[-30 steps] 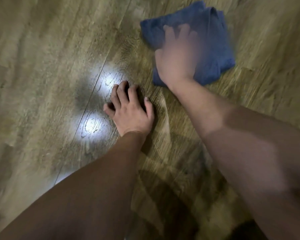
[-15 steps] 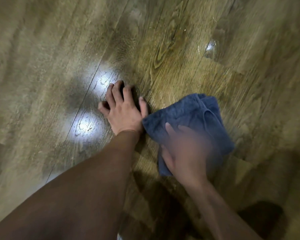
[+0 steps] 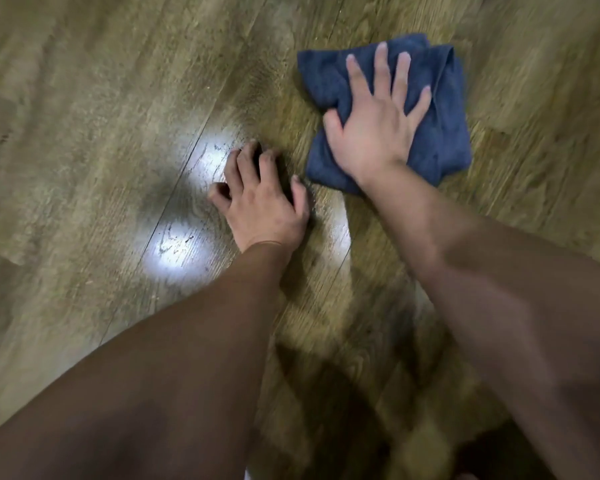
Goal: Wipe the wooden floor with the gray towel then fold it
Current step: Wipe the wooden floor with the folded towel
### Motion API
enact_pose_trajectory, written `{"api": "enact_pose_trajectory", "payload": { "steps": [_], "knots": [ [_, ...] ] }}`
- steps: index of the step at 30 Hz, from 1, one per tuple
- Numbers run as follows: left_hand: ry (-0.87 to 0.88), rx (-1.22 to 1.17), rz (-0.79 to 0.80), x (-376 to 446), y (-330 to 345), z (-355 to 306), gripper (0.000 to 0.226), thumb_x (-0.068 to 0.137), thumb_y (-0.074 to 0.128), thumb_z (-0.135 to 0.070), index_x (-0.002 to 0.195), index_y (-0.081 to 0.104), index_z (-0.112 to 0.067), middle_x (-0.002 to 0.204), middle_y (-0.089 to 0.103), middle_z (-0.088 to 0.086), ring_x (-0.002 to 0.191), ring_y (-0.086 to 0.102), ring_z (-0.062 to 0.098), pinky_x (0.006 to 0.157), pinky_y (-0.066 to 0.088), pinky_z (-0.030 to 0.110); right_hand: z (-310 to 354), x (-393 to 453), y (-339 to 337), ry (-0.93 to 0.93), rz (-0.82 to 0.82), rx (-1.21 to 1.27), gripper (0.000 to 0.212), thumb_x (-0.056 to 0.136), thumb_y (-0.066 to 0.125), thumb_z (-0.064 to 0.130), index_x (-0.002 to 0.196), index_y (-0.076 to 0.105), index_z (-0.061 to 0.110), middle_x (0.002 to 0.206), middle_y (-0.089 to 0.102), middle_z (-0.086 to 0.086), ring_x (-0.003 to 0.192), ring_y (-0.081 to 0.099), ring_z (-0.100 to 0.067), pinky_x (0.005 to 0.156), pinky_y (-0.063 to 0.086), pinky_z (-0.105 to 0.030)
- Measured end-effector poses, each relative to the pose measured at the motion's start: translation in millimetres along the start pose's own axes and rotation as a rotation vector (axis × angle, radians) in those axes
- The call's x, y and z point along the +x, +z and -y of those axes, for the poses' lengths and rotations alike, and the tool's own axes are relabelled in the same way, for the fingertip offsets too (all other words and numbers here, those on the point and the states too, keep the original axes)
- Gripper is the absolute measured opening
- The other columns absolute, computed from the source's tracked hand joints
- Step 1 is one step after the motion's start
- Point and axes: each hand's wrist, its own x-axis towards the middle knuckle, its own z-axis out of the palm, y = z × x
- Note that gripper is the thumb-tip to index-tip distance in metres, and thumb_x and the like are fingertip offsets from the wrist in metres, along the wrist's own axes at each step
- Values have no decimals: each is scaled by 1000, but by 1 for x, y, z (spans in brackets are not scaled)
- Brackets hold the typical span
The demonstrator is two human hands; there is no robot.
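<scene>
Floorboards [image 3: 101, 98] of glossy wood reflect 2 light patches [image 3: 194, 206].

Right hand [image 3: 374, 133] covers centre of towel [image 3: 444, 133]; fabric beneath palm hidden, fold layout there not determinable. Left hand [image 3: 260, 209]: fingertips curled under, contact with floor [image 3: 84, 133] partly hidden. Right forearm [image 3: 499, 289] motion-blurred, outline soft. Both forearms cut off by bottom and right edges. Floor grain smeared toward frame margins. Pale object at bottom edge too small to identify.
</scene>
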Motion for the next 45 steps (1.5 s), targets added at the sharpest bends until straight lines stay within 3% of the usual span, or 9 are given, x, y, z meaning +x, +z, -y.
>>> {"api": "enact_pose_trajectory", "payload": {
  "steps": [8,11,13,17,19,23,26,37,45],
  "knots": [
    [11,-68,9,1,-7,4,43,81,47,-41,119,57,-24,140,48,-1,130,39,24,98,23,46,-8,-63,4,-111,-14,-47,70,91,43,49,157,29,32,168,12,3,155,8,-25,121,7,-58],
    [22,-119,2,20,-17,12,39,76,43,-38,107,61,-22,123,55,5,116,45,30,90,26,42,-13,-111,7,-131,-28,-91,72,88,47,49,156,31,32,168,15,3,154,11,-25,121,11,-58],
    [-13,-108,-26,48,-24,24,40,78,38,-38,105,60,-19,116,54,9,112,46,31,91,28,45,-19,-141,10,-126,-29,-91,74,86,47,49,156,31,31,168,16,1,154,12,-26,120,13,-59],
    [-107,-1,-71,76,-17,58,47,89,38,-42,126,51,-15,133,49,13,124,43,31,102,24,56,-26,-201,23,-127,-13,-99,75,84,42,48,156,30,31,168,14,1,155,9,-26,121,12,-59],
    [-92,18,-91,75,-8,61,47,90,40,-45,126,50,-15,133,49,13,123,44,31,102,23,59,-26,-212,27,-136,-12,-90,75,83,44,47,156,31,30,168,15,1,155,10,-27,121,12,-60],
    [-86,23,-96,78,-8,61,43,90,41,-47,124,50,-21,140,49,5,129,44,28,102,24,63,-19,-203,25,-130,-20,-77,75,81,51,46,152,40,27,165,24,-3,154,16,-29,119,13,-62],
    [-87,3,-61,77,-9,60,44,91,41,-47,127,49,-23,149,44,0,139,38,25,104,22,62,1,-171,20,-103,-7,-70,72,82,46,46,152,40,28,165,25,-3,153,17,-30,119,11,-63],
    [-106,2,36,79,-20,56,58,80,35,-38,134,50,-24,156,36,-2,149,23,22,111,17,57,125,74,17,-171,25,4,67,93,48,48,155,30,32,168,14,-1,155,6,-30,120,1,-62],
    [-100,5,47,80,-21,56,61,78,31,-39,135,49,-25,156,37,-1,149,22,21,113,17,55,90,-4,15,-262,-23,-43,69,88,49,44,153,36,26,166,21,1,153,15,-25,122,10,-56]
  ]
}}
